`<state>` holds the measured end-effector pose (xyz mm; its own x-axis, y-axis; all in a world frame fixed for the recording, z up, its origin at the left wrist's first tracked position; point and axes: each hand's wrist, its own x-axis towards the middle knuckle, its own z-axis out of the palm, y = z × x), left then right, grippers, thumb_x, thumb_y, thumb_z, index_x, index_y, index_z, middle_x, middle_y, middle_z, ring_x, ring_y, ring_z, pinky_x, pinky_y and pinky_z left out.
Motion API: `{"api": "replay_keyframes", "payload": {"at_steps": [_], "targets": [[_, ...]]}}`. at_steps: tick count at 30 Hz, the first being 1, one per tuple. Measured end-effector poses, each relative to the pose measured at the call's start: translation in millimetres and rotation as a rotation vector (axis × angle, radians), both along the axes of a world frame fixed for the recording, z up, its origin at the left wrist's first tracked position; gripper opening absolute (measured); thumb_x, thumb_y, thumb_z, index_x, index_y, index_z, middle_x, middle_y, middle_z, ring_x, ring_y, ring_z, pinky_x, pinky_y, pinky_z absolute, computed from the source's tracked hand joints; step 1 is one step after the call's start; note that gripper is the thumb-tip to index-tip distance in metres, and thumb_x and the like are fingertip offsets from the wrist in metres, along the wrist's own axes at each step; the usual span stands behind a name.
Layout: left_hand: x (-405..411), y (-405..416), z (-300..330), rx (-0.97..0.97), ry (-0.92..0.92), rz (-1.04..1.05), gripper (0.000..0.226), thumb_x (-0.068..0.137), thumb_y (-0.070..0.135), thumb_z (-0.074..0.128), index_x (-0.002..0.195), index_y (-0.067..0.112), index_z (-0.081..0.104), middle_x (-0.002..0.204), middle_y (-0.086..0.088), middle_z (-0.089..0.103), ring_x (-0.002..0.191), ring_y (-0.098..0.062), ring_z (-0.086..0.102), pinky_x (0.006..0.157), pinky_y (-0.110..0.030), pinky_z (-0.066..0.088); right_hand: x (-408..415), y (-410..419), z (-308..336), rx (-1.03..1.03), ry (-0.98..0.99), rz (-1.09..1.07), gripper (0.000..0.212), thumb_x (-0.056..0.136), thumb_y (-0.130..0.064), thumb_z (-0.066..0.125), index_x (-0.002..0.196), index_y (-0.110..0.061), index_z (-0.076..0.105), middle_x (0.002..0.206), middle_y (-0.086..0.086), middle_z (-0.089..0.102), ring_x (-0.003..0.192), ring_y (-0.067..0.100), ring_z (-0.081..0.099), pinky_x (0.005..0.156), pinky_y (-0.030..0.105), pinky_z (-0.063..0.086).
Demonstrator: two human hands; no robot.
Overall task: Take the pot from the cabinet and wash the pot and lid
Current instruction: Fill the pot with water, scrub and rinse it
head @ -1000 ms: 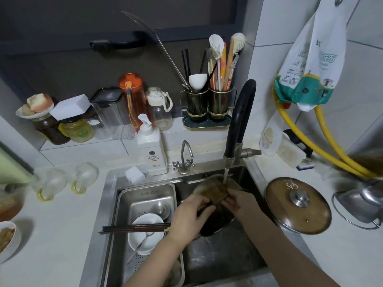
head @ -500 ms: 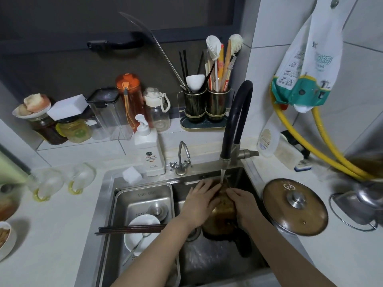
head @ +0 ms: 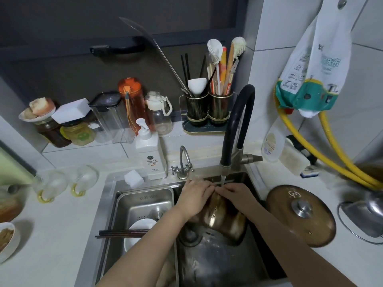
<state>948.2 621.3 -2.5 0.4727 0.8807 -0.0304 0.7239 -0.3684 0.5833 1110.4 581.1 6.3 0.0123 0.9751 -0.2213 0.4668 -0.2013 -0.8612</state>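
Resting tilted in the sink (head: 257,264), the pot (head: 222,216) shows a brown, glossy, scorched wall, its upper edge under the water running from the black faucet (head: 238,125). The left hand (head: 194,195) and right hand (head: 238,195) lie over that edge, fingers (head: 204,186) fairly straight and pressed on the metal, fingertips nearly meeting. Right of the fingers, the lid (head: 300,214) lies on the counter (head: 51,235), overhanging the sink's rim. Left of them a drain basket (head: 143,199) holds a white bowl (head: 138,228) and chopsticks (head: 122,233). Open basin floor lies nearer the person.
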Motion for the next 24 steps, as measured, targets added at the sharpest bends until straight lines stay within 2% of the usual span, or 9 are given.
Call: {"api": "replay_keyframes", "payload": {"at_steps": [2,3,6,10,12,14,19,21,24], "targets": [[-1.5,3.4,-3.0,-0.124,-0.138,0.033,0.030,0.095,0.032,0.045,0.100,0.013,0.068,0.099,-0.006,0.069,0.094,-0.019,0.060,0.088,-0.033,0.042,2.8,6.3,2.0,-0.008,-0.009,0.035,0.035,0.086,-0.041,0.060,0.061,-0.017,0.065,0.067,0.003,0.060,0.067,0.015,0.056,0.073,0.031,0.045],[-2.7,2.2,-4.0,-0.216,-0.231,0.074,0.023,0.094,0.029,0.051,0.093,0.016,0.069,0.094,-0.004,0.069,0.089,-0.016,0.059,0.085,-0.032,0.043,3.7,9.1,2.6,-0.006,-0.025,0.057,0.034,0.085,-0.043,0.061,0.059,-0.021,0.063,0.067,0.002,0.059,0.066,0.014,0.055,0.073,0.030,0.045],[-4.7,-3.8,-14.0,-0.378,-0.470,0.252,0.020,0.090,0.030,0.059,0.075,0.037,0.070,0.085,0.007,0.068,0.087,-0.011,0.060,0.090,-0.032,0.046,3.1,16.1,-2.8,0.024,-0.132,0.114,0.027,0.085,-0.048,0.058,0.070,-0.029,0.067,0.074,-0.004,0.065,0.074,0.012,0.060,0.081,0.033,0.048],[3.8,-11.6,-22.5,-0.426,-0.674,0.441,0.022,0.088,0.023,0.063,0.072,0.031,0.075,0.086,0.001,0.072,0.089,-0.017,0.065,0.094,-0.040,0.049,-1.6,21.6,-6.0,0.087,-0.160,0.108,0.021,0.089,-0.038,0.055,0.094,-0.029,0.074,0.090,-0.009,0.071,0.088,0.007,0.062,0.091,0.031,0.046],[8.7,-12.4,-23.3,-0.431,-0.728,0.526,0.023,0.087,0.023,0.065,0.069,0.032,0.075,0.084,0.002,0.073,0.089,-0.018,0.065,0.094,-0.041,0.049,-6.6,22.4,-9.8,0.179,-0.163,0.089,0.021,0.091,-0.031,0.055,0.095,-0.023,0.074,0.091,-0.006,0.073,0.086,0.007,0.062,0.091,0.029,0.046],[14.4,-12.5,-24.6,-0.444,-0.749,0.595,0.028,0.087,0.022,0.065,0.063,0.033,0.074,0.076,0.005,0.071,0.082,-0.016,0.063,0.089,-0.039,0.049,-12.7,20.9,-18.1,0.289,-0.289,0.040,0.023,0.092,-0.029,0.052,0.101,-0.021,0.071,0.095,-0.002,0.072,0.090,0.009,0.060,0.093,0.028,0.043],[26.8,-14.6,-28.6,-0.475,-0.787,0.697,0.040,0.088,0.022,0.063,0.049,0.023,0.066,0.051,0.011,0.059,0.060,-0.011,0.052,0.068,-0.029,0.042,-17.2,8.4,-35.7,0.323,-0.558,0.055,0.056,0.092,-0.048,0.025,0.133,-0.020,0.051,0.137,0.002,0.055,0.134,0.020,0.043,0.111,0.037,0.037],[33.2,-14.5,-29.7,-0.503,-0.817,0.739,0.043,0.088,0.021,0.063,0.045,0.019,0.061,0.051,0.005,0.057,0.057,-0.013,0.049,0.065,-0.027,0.039,-12.4,4.6,-40.2,0.334,-0.625,0.046,0.063,0.089,-0.053,0.019,0.135,-0.021,0.048,0.140,0.002,0.053,0.135,0.022,0.042,0.110,0.039,0.038],[41.2,-12.0,-25.9,-0.557,-0.828,0.823,0.045,0.089,0.022,0.063,0.045,0.017,0.056,0.044,0.004,0.053,0.048,-0.013,0.045,0.056,-0.025,0.038,-7.5,-1.5,-44.5,0.325,-0.686,0.013,0.063,0.087,-0.057,0.028,0.133,-0.020,0.052,0.135,0.003,0.058,0.129,0.024,0.051,0.105,0.043,0.043]]}}
